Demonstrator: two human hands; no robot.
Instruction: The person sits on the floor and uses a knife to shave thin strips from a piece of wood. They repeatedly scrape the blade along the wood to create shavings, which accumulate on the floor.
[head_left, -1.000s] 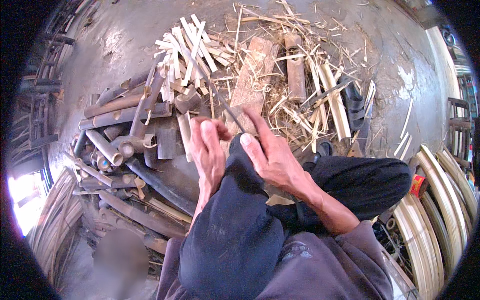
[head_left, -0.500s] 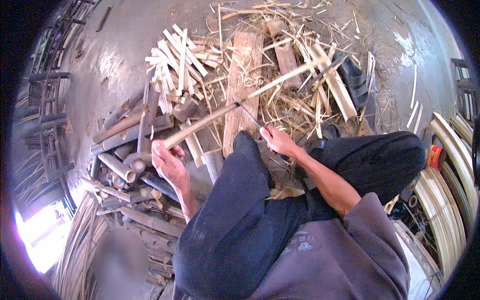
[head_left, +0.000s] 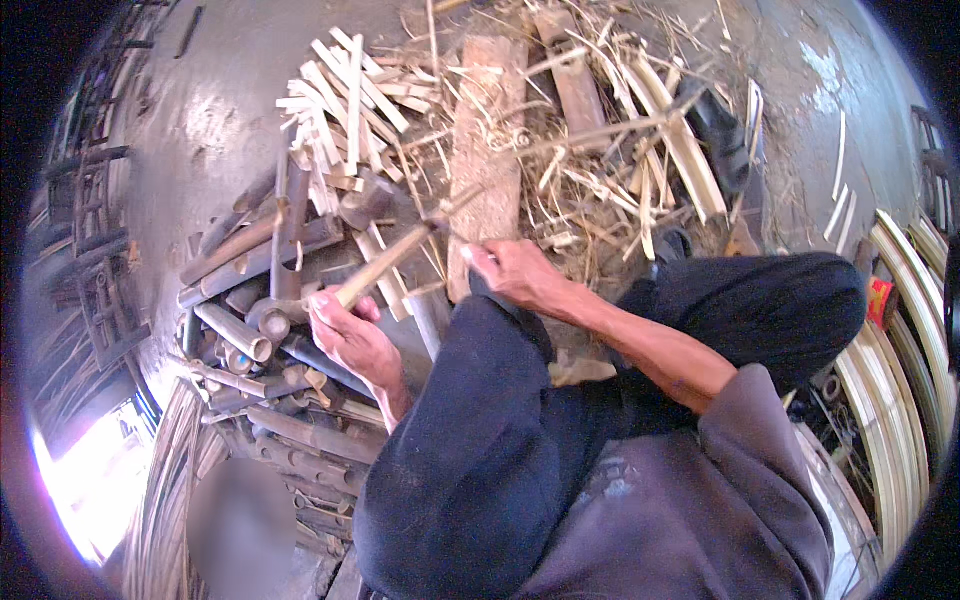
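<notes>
Strip (head_left: 388, 261) in closed left grip (head_left: 352, 335), right grip (head_left: 522, 275) round knife (head_left: 455, 236), closer together than before

gripping a pale bamboo strip (head_left: 388, 262) in the left hand (head_left: 352, 335), meeting it with a knife (head_left: 455, 236) in the right hand (head_left: 515, 270), out above a wooden board (head_left: 475, 162) strewn with curly shavings (head_left: 498, 134)!

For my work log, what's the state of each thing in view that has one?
Left hand: closed around bamboo strip
Right hand: closed around knife
Bamboo strip: raised, slanting, blurred toward its far end
Knife: unsheathed, mostly hidden
Board: lying down, strewn with shavings
Pale strips: loose, heaped
Bamboo tubes: piled, some open-ended
</notes>
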